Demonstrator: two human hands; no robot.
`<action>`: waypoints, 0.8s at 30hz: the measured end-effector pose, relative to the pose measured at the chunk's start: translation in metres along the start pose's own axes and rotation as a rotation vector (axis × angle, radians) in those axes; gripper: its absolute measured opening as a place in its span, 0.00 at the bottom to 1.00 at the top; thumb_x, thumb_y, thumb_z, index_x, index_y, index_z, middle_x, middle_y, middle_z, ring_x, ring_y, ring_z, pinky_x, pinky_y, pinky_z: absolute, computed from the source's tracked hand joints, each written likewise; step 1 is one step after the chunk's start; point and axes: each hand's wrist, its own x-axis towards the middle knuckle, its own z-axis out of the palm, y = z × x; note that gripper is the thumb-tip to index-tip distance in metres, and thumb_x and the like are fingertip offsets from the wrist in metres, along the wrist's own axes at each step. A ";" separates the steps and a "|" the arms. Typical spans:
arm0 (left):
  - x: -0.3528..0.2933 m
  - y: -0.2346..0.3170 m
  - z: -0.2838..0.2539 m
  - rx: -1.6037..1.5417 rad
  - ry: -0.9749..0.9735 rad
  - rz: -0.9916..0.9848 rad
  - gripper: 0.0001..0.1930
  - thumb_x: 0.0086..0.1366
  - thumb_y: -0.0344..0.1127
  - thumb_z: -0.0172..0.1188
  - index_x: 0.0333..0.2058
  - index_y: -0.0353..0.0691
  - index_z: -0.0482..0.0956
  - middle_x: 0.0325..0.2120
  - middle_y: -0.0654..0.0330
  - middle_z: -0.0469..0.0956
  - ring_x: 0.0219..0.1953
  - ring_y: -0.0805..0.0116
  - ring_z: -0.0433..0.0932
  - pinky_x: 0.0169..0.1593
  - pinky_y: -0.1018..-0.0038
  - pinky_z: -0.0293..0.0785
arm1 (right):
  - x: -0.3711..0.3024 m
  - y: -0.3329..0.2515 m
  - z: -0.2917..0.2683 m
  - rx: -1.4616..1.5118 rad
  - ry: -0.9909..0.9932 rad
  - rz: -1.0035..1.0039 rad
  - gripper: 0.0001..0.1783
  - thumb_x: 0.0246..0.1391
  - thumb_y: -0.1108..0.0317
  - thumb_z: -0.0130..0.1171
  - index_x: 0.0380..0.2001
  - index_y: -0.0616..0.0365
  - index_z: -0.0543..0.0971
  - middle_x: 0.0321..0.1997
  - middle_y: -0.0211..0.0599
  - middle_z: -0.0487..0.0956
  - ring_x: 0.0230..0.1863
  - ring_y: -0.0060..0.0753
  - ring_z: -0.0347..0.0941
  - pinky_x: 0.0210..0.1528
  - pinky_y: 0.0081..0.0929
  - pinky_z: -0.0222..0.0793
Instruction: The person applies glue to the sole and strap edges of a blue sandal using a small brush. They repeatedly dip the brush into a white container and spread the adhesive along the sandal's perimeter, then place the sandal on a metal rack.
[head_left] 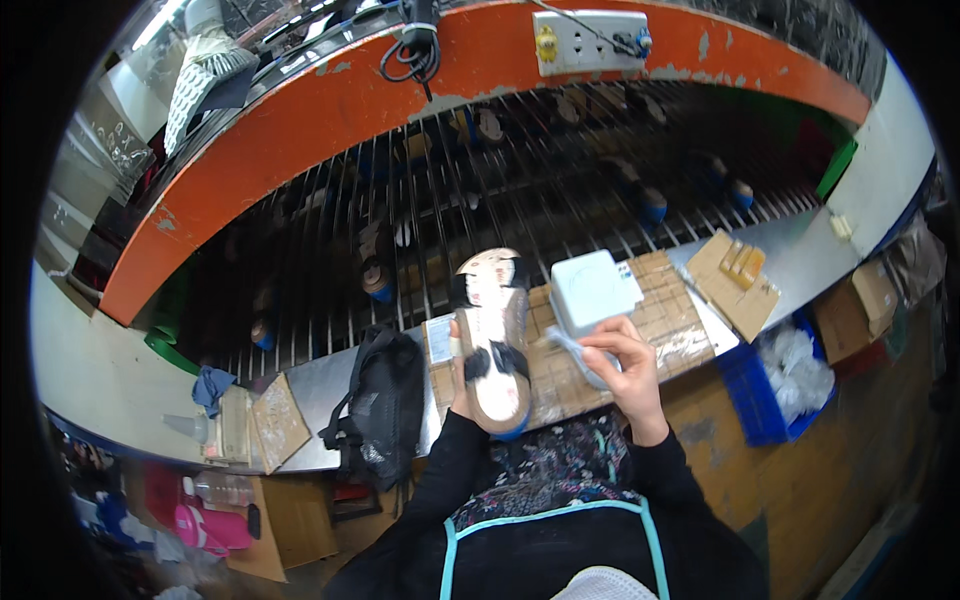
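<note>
A sandal (pixel 497 318) with black straps and a pale insole stands nearly lengthwise before me, blue showing under its near end. My left hand (pixel 459 385) is closed around its left side, most of the fingers hidden behind it. To the right, my right hand (pixel 634 372) pinches a slim whitish brush-like tool (pixel 566 341), whose pale tip points at the sandal and looks apart from it. Just beyond that hand sits a white lidded box (pixel 588 284). A rounded pale dish (pixel 601 368) shows partly beneath my fingers.
Cardboard (pixel 655 292) covers the ledge. Behind it, a roller conveyor (pixel 440 215) carries several sandals under an orange frame (pixel 300 122). A black bag (pixel 386 400) lies left; yellow blocks (pixel 741 264) rest on a board at right. A blue crate (pixel 752 395) holds clear plastic.
</note>
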 end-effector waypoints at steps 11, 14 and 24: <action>0.139 0.024 -0.025 -0.227 0.033 -0.143 0.48 0.47 0.84 0.45 0.46 0.40 0.72 0.37 0.47 0.74 0.36 0.52 0.74 0.36 0.59 0.75 | -0.023 0.029 -0.061 0.399 0.450 0.306 0.23 0.69 0.49 0.39 0.24 0.53 0.60 0.27 0.33 0.66 0.15 0.17 0.53 0.16 0.17 0.46; 0.180 0.028 -0.026 -0.244 0.189 -0.201 0.49 0.46 0.85 0.44 0.45 0.40 0.71 0.35 0.47 0.72 0.33 0.54 0.72 0.34 0.63 0.73 | -0.025 0.030 -0.067 0.354 0.446 0.267 0.23 0.69 0.49 0.40 0.24 0.53 0.60 0.26 0.33 0.66 0.12 0.16 0.51 0.14 0.16 0.43; 0.213 -0.012 -0.008 -0.290 0.576 0.348 0.31 0.65 0.67 0.40 0.50 0.46 0.69 0.45 0.56 0.72 0.40 0.57 0.72 0.38 0.64 0.76 | -0.020 0.054 -0.070 0.300 0.453 0.240 0.14 0.63 0.64 0.54 0.26 0.53 0.64 0.19 0.25 0.65 0.10 0.12 0.50 0.12 0.15 0.44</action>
